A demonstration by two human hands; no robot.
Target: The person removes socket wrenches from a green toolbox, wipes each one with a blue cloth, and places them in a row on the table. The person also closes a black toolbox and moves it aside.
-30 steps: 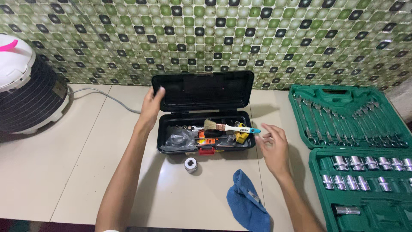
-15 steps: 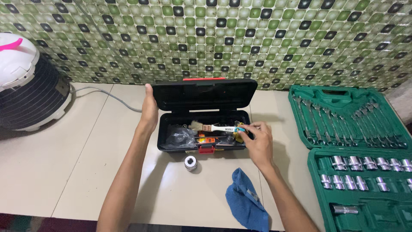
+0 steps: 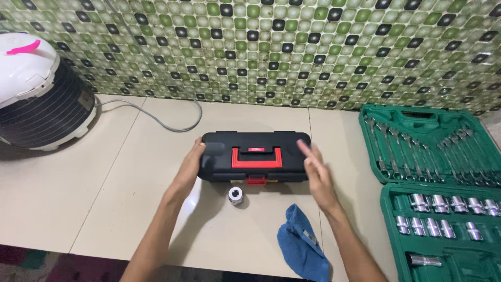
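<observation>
While both hands flank it, the black toolbox (image 3: 255, 156) sits closed on the beige counter (image 3: 94, 209).
The left hand (image 3: 190, 164) lies flat and open against its left end; the right hand (image 3: 318, 175), fingers spread, is at its right end, holding nothing. Just in front lie a small metal socket (image 3: 236, 196) and a blue cloth (image 3: 302, 245); a green socket set case (image 3: 443, 198) stands open to the right.

- toolbox (image 3: 255, 156): black, red handle and red latch
- small roll (image 3: 236, 196) just in front of toolbox: white-silver, dark centre
- cloth (image 3: 302, 245) in front-right of toolbox: blue
- socket set case (image 3: 438, 193) right of toolbox: green, chrome wrenches and sockets
- tabletop (image 3: 104, 183): plain beige
- wall (image 3: 261, 47) behind toolbox: mosaic, green, white and black squares
- appliance (image 3: 36, 94) far left of toolbox: white top, pink tab, black ribbed body
- cable (image 3: 156, 117): grey
</observation>
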